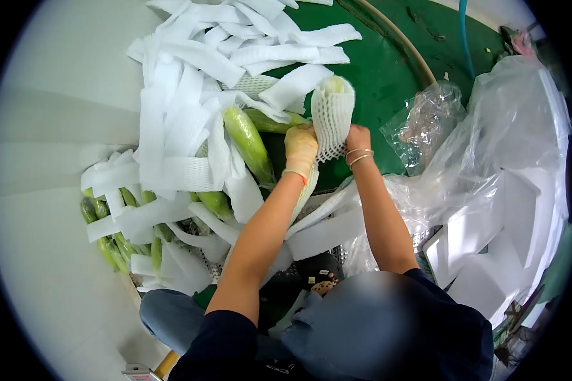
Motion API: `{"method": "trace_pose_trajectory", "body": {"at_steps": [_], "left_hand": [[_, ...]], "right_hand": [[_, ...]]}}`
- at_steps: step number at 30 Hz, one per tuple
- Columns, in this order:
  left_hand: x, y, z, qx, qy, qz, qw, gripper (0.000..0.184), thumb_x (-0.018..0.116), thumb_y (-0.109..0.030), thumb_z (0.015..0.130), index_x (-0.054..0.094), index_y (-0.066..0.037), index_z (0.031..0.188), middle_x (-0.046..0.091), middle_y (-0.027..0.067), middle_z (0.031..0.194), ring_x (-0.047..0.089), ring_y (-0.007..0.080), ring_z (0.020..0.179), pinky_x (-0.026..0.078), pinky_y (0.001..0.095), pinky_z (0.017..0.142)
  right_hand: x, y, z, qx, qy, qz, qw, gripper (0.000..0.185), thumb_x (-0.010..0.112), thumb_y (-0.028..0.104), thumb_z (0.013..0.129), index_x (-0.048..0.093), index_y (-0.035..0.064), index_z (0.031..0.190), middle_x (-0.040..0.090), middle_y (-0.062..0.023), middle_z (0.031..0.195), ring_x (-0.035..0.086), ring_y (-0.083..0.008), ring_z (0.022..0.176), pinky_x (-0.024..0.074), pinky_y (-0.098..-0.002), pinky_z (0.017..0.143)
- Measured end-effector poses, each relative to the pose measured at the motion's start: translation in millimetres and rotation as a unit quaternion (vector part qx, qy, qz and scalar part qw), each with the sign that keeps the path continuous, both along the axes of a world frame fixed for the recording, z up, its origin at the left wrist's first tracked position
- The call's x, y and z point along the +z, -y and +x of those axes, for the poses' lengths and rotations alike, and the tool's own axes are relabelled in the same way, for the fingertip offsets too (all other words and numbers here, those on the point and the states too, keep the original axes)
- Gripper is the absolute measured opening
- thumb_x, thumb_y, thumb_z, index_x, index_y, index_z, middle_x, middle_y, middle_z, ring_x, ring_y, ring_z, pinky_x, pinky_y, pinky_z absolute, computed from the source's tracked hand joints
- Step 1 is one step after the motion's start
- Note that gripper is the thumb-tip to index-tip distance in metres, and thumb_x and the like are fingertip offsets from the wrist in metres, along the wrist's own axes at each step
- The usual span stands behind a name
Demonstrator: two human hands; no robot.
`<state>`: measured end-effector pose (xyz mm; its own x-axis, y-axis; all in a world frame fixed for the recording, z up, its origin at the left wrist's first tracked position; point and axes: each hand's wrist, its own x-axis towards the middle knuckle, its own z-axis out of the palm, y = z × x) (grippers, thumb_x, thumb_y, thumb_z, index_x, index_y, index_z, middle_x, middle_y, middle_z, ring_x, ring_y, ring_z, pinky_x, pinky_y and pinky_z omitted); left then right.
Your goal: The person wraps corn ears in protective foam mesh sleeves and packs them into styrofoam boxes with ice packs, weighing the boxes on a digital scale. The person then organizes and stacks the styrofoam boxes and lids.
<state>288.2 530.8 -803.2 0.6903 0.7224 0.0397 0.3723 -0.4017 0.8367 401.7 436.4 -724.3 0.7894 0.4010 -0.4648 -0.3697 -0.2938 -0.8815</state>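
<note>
A white foam net sleeve [334, 124] stands between my hands, with the pale green end of a long vegetable [337, 85] showing at its top. My left hand [300, 150], in a thin yellowish glove, is closed at the sleeve's left side. More netting runs down below this hand. Against the sleeve's lower right edge, my right hand [358, 138] is closed, its fingertips mostly hidden. Left of my hands lies a long green gourd-like vegetable [249, 141] in clear film. Another green vegetable [270, 120] lies behind it, partly covered.
White foam strips [203, 57] and netting pile up at the back left on the green surface [388, 70]. Several slim green vegetables [111, 251] lie at the far left. Crumpled clear film [426, 124] and a large plastic bag [515, 120] with white foam pieces are at right.
</note>
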Motion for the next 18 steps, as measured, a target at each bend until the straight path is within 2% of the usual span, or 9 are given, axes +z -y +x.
{"method": "trace_pose_trajectory", "body": {"at_steps": [3,6,7,8,9,11,13,16,18], "left_hand": [[132,24,17,0.18,-0.227,-0.115,0.95,0.025,0.041,-0.026,0.088,0.06,-0.012,0.096,0.064,0.018,0.094,0.06,0.0346,0.09,0.047,0.0422,0.08],[134,35,11,0.154,-0.091,-0.078,0.981,0.04,0.043,-0.042,0.088,0.058,-0.009,0.105,0.059,0.0184,0.111,0.056,0.0356,0.102,0.045,0.0429,0.085],[121,42,8,0.099,-0.054,-0.029,0.993,0.044,0.046,-0.044,0.087,0.057,-0.009,0.11,0.06,0.0175,0.109,0.058,0.0353,0.099,0.045,0.0423,0.086],[134,46,6,0.061,-0.217,-0.129,0.966,0.041,0.05,-0.04,0.086,0.058,-0.01,0.112,0.061,0.0165,0.11,0.058,0.0334,0.1,0.045,0.0405,0.087],[144,48,0,0.022,-0.242,-0.119,0.963,0.04,0.051,-0.04,0.086,0.059,-0.01,0.11,0.061,0.0158,0.108,0.058,0.0323,0.099,0.046,0.0399,0.086],[142,46,-17,-0.013,-0.207,-0.045,0.977,0.034,0.053,-0.037,0.084,0.065,-0.009,0.101,0.064,0.014,0.102,0.06,0.0303,0.096,0.047,0.0387,0.084],[147,35,-31,0.096,-0.2,-0.002,0.975,0.027,0.056,-0.034,0.082,0.065,-0.009,0.086,0.065,0.0123,0.092,0.061,0.0309,0.088,0.049,0.0391,0.075],[169,-3,-72,0.192,-0.053,0.2,0.959,0.018,0.055,-0.024,0.082,0.061,-0.008,0.077,0.063,0.0112,0.081,0.061,0.0316,0.076,0.05,0.0398,0.066],[174,-31,-105,0.217,-0.085,0.285,0.93,0.012,0.056,-0.019,0.08,0.06,-0.008,0.076,0.061,0.012,0.078,0.06,0.0312,0.073,0.049,0.0393,0.066]], "right_hand": [[-10,9,3,-0.003,-0.036,-0.028,0.999,0.034,0.055,0.021,0.078,0.059,-0.012,0.071,0.059,-0.0117,0.067,0.052,-0.0176,0.056,0.0406,-0.0329,0.052],[33,32,-1,0.065,-0.115,-0.105,0.986,0.039,0.052,0.028,0.081,0.061,-0.0105,0.078,0.061,-0.0149,0.069,0.056,-0.0267,0.057,0.0468,-0.0354,0.059],[29,44,7,0.196,0.077,-0.19,0.959,0.033,0.054,0.025,0.08,0.061,-0.0069,0.084,0.061,-0.0155,0.075,0.057,-0.0302,0.064,0.0472,-0.0374,0.062],[35,50,6,0.312,0.264,-0.267,0.873,0.029,0.057,0.023,0.078,0.061,-0.0033,0.09,0.062,-0.0162,0.081,0.058,-0.0338,0.072,0.0476,-0.0393,0.065],[40,53,3,0.317,0.268,-0.265,0.87,0.029,0.057,0.023,0.078,0.061,-0.0033,0.09,0.062,-0.0162,0.081,0.058,-0.0338,0.072,0.0476,-0.0393,0.065],[101,33,-14,0.293,0.573,-0.164,0.747,0.031,0.061,0.011,0.071,0.059,0.0042,0.101,0.057,-0.0164,0.096,0.055,-0.0367,0.086,0.0457,-0.0416,0.073],[139,-18,-17,0.327,0.617,-0.004,0.716,0.053,0.049,-0.008,0.065,0.051,0.0055,0.116,0.05,-0.0172,0.11,0.049,-0.036,0.099,0.0417,-0.0402,0.084],[113,-94,-13,0.426,0.726,0.029,0.54,0.059,0.057,-0.001,0.068,0.048,0.0145,0.124,0.053,-0.0104,0.11,0.05,-0.0289,0.101,0.0405,-0.0371,0.086],[97,-123,-2,0.491,0.723,-0.033,0.485,0.056,0.057,-0.001,0.069,0.051,0.0143,0.122,0.058,-0.0096,0.101,0.053,-0.0266,0.094,0.0444,-0.0358,0.08]]}}
